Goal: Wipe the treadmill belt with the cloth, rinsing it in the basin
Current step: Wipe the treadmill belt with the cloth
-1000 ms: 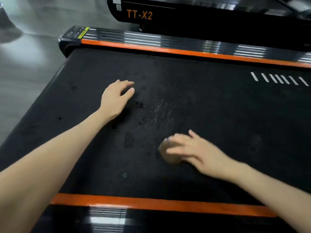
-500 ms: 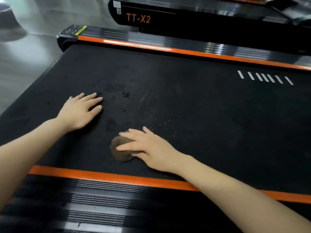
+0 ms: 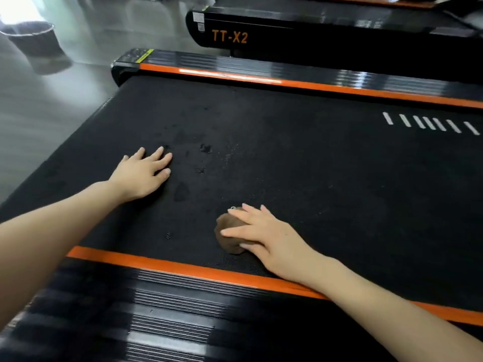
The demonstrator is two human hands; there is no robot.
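Head view: the right hand (image 3: pixel 266 236) lies palm down with straight, spread fingers (image 3: pixel 235 232) pressing on the cloth (image 3: pixel 228 240), a small brown wad bunched into a rounded lump. The cloth sits under the fingertips and pokes out to the left of them, resting on the treadmill belt (image 3: pixel 326 178) just beside the near orange strip (image 3: pixel 170 265). The wrist crosses that strip. The left hand (image 3: pixel 142 176) is well apart from the cloth, farther up the belt and to the left, flat on it with fingers straight and a little fanned, holding nothing.

The belt is matte black with a fine grainy texture. Between the two hands it shows a few darker wet patches (image 3: pixel 206 148) and a scatter of small glinting droplets. Toward the right edge a row of short slanted white bars (image 3: pixel 428 124) is printed on it. Glossy black ribbed side rails (image 3: pixel 162 317) edged in orange run along both long sides; the far rail's end cap bears a yellow label (image 3: pixel 143 56) too small to read.

Beyond stands a second treadmill (image 3: pixel 326 45), black, lettered "TT-X2" (image 3: pixel 229 36) in orange. On the shiny grey floor (image 3: pixel 52 105) at the upper left sits a dark round basin (image 3: pixel 34 35), far from both hands
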